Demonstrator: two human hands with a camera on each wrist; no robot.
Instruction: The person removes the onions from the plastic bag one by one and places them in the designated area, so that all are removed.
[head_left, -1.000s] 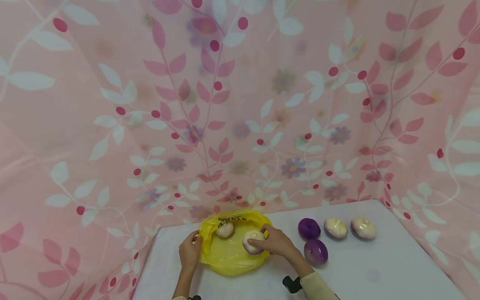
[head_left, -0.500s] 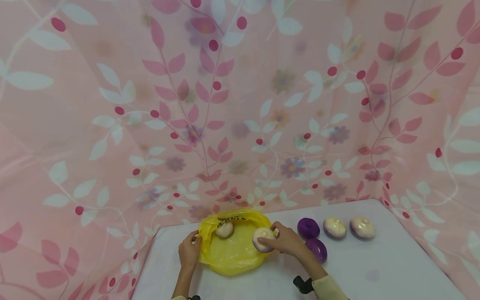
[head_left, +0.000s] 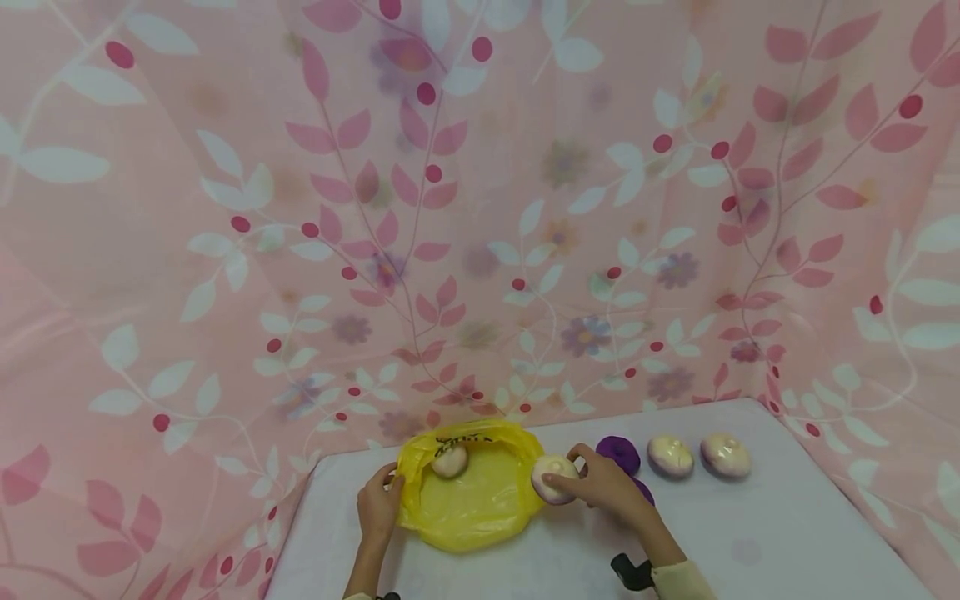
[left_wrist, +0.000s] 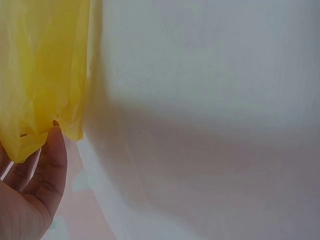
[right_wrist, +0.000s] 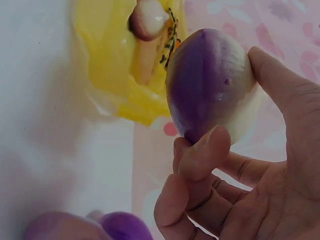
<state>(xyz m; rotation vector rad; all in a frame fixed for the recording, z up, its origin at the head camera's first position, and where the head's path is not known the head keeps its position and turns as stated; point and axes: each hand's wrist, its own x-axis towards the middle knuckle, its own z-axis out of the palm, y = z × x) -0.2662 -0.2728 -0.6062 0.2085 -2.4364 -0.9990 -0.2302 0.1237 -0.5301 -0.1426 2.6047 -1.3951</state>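
In the head view my right hand holds a cream-and-purple turnip just right of the yellow plastic bag. The right wrist view shows the thumb and fingers round this turnip, its purple side towards the camera. My left hand grips the left rim of the bag, which stands with its mouth wide. Up close in the left wrist view, fingers pinch the edge of the yellow plastic. Inside the bag, near its back, lies another pale turnip.
Right of my right hand lie two purple round vegetables, the back one in plain view and the front one partly hidden by the hand. Farther right sit two cream turnips. A patterned pink cloth hangs behind the white table.
My right hand has moved right with the turnip, from over the bag's mouth to just outside its right rim. The left hand and the bag have hardly moved.
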